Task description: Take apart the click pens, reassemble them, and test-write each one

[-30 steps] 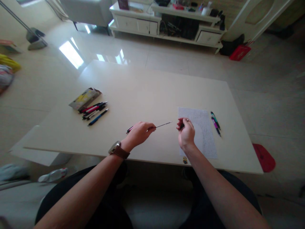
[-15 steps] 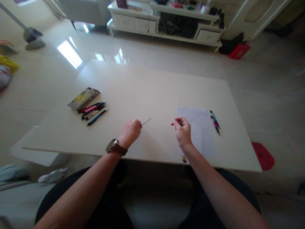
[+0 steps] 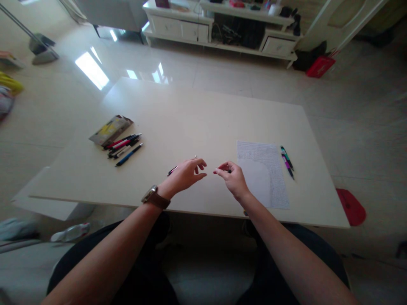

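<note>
My left hand [image 3: 187, 173], with a watch [image 3: 155, 197] at its wrist, is over the middle of the white table [image 3: 197, 114]. Its fingers are apart and nothing shows between them. A dark pen [image 3: 172, 171] lies on the table, partly hidden behind that hand. Just to the right, my right hand [image 3: 233, 176] is closed in a pinch on something small and dark, too small to name. The written sheet of paper [image 3: 276, 173] lies beside and partly behind my right hand, with a paler rounded area on it.
Several pens [image 3: 122, 146] and a printed box [image 3: 111, 130] lie at the table's left. Two pens [image 3: 287, 163] are right of the paper. Beyond the table stands a white cabinet [image 3: 178, 27]. A red object [image 3: 351, 207] shows beside the right edge.
My left hand has opened and moved right, and the thin dark item is no longer in its fingers. My right hand has moved left, so the two are closer.
</note>
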Demonstrator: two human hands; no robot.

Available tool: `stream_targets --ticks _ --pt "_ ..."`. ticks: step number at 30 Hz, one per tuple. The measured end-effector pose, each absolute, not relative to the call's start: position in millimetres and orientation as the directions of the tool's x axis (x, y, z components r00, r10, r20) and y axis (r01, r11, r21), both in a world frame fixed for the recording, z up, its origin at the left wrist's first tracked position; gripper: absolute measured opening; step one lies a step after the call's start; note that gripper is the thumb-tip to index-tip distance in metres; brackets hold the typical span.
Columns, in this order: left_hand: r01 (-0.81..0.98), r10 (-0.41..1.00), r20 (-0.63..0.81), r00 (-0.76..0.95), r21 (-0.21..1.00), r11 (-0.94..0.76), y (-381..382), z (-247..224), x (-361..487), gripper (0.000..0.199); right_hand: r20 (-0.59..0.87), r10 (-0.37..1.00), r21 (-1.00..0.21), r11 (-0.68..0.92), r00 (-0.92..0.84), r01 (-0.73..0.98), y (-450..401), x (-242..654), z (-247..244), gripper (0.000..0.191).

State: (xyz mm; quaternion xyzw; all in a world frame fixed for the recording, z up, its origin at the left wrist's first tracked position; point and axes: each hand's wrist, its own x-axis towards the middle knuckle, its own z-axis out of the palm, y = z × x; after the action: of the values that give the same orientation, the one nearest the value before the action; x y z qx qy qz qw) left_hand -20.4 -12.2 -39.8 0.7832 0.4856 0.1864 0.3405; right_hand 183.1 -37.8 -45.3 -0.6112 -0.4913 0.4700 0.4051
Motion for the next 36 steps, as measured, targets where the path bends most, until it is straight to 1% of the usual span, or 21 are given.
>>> stream_targets --ticks 2,4,7,11,12,14,16,18,20,22,24,26,29,31,33,36 --pt "0.551 0.859 -0.004 0.512 0.769 -0.325 -15.6 -38.0 -13.2 0.019 -0.212 0.977 -0.950 -0.206 0.001 0.236 -40.0 179.6 -44.1 0.021" --pt "0.519 0.846 0.014 0.533 0.784 -0.340 -18.9 -36.3 -9.1 0.016 -0.230 0.972 -0.947 -0.213 -0.045 0.241 -41.4 177.3 -43.8 0.026" --pt "0.529 0.844 0.017 0.536 0.772 -0.352 -21.3 -34.3 -7.4 0.016 -0.247 0.967 -0.944 -0.224 -0.068 0.243 -41.9 176.1 -45.0 0.031" --pt "0.577 0.836 -0.016 0.549 0.730 -0.365 -17.4 -32.6 -8.7 0.014 -0.239 0.969 -0.947 -0.220 -0.059 0.232 -42.4 175.9 -47.1 0.032" --pt "0.615 0.854 -0.025 0.520 0.705 -0.354 -14.8 -32.6 -10.1 0.014 -0.230 0.972 -0.946 -0.212 -0.047 0.246 -42.7 176.1 -47.6 0.032" --pt "0.736 0.923 -0.039 0.383 0.617 -0.279 -7.7 -33.3 -15.6 0.016 -0.217 0.976 -0.933 -0.205 -0.008 0.295 -43.4 177.0 -49.1 0.033" --pt "0.859 0.981 -0.042 0.187 0.492 -0.143 1.0 -35.4 -23.9 0.018 -0.215 0.975 -0.921 -0.222 0.056 0.321 -44.0 179.1 -51.4 0.034" --pt "0.926 0.997 -0.049 0.054 0.376 -0.032 9.3 -38.5 -32.8 0.021 -0.235 0.966 -0.923 -0.256 0.107 0.287 -44.4 182.2 -54.1 0.032" --pt "0.953 0.998 -0.061 -0.011 0.302 0.029 15.0 -41.9 -39.4 0.022 -0.259 0.958 -0.932 -0.280 0.120 0.230 -44.8 185.8 -55.7 0.028" --pt "0.958 0.998 -0.062 -0.023 0.284 0.040 18.0 -44.9 -42.5 0.024 -0.279 0.956 -0.939 -0.291 0.087 0.184 -45.3 188.9 -54.7 0.028" --pt "0.949 0.999 -0.043 -0.014 0.313 0.027 19.7 -46.4 -43.6 0.023 -0.292 0.956 -0.944 -0.295 0.038 0.152 -45.8 191.0 -50.6 0.032" --pt "0.926 1.000 -0.009 -0.021 0.376 0.023 21.6 -45.4 -44.0 0.025 -0.277 0.961 -0.949 -0.275 0.012 0.156 -45.9 192.4 -44.3 0.037" --pt "0.841 0.998 0.047 -0.049 0.540 0.016 24.4 -38.8 -43.1 0.024 -0.153 0.986 -0.949 -0.165 0.063 0.267 -44.5 194.3 -35.3 0.036" --pt "0.748 0.998 0.063 -0.020 0.663 -0.027 23.1 -32.7 -38.9 0.020 -0.117 0.990 -0.938 -0.137 0.080 0.318 -43.1 195.4 -32.3 0.035" --pt "0.634 0.993 0.047 0.108 0.766 -0.106 17.4 -28.1 -30.8 0.020 -0.151 0.987 -0.945 -0.162 0.061 0.283 -42.1 195.2 -32.2 0.034" --pt "0.451 0.916 0.009 0.401 0.868 -0.206 3.5 -27.1 -15.3 0.029 -0.190 0.981 -0.967 -0.195 0.043 0.166 -42.1 191.4 -35.3 0.027"
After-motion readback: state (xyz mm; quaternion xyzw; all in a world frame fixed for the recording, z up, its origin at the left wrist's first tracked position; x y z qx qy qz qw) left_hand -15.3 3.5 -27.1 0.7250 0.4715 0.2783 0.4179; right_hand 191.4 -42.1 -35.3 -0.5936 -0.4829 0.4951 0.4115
